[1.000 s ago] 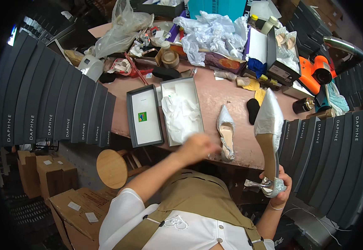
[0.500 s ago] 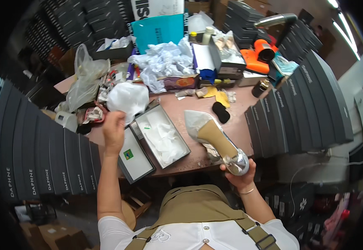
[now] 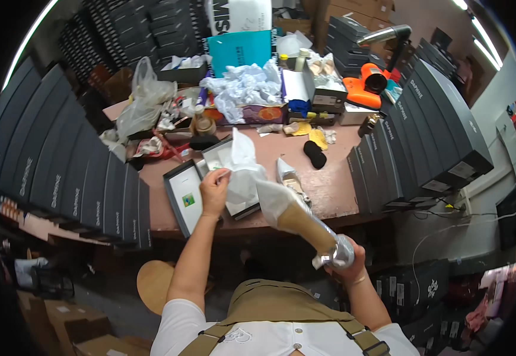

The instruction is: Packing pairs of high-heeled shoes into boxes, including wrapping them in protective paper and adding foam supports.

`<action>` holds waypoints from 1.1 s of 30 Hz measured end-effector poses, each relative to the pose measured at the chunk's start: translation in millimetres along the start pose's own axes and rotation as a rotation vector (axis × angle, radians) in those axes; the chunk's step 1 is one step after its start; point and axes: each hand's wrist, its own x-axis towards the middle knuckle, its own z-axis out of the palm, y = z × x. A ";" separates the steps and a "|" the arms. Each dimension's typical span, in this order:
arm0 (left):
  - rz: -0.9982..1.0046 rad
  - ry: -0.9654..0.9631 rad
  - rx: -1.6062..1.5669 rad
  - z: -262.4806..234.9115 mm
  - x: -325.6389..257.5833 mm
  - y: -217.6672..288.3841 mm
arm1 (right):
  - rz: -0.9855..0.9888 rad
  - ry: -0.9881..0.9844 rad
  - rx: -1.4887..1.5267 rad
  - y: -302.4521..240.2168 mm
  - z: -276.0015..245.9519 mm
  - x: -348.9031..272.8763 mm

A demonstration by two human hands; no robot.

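L hand [image 3: 213, 193] is over the near side of the desk [image 3: 338, 193], thumb & fingertips pinching the L edge of a sheet of white tissue [image 3: 244, 181], which hangs loosely above the open box [image 3: 210, 156] and hides most of its inside. R hand [image 3: 353, 266], near right, is closed round the heel end of a silver shoe [image 3: 305, 226]. Shoe's held up off the desk's near edge, tan sole up, pointed toe aimed far-left at the tissue; can't tell if toe & tissue touch. 2nd shoe [image 3: 288, 173] lies on the desk just beyond the held one, toe pointing far, partly hidden by it.

Lid [image 3: 178, 181] sits L of the box, white inside up w/ a small green sticker [image 3: 188, 199]; L hand & wrist cover part of it. Black pad [image 3: 315, 154] is to the R, beyond the 2nd shoe, w/ yellow cloths [image 3: 317, 139] just past it. Far side's crowded: crumpled paper [image 3: 243, 89] heaped in the middle, clear bag [image 3: 146, 107] L, orange tool [image 3: 362, 93] R. Grey boxes stand in rows both sides, L row [image 3: 71, 178] & R row [image 3: 424, 130]. Round stool [image 3: 154, 286] near L, below desk height.
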 end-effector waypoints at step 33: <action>0.505 -0.226 -0.100 -102.0 -21.7 120.6 | 0.098 0.191 -0.021 59.7 102.0 130.7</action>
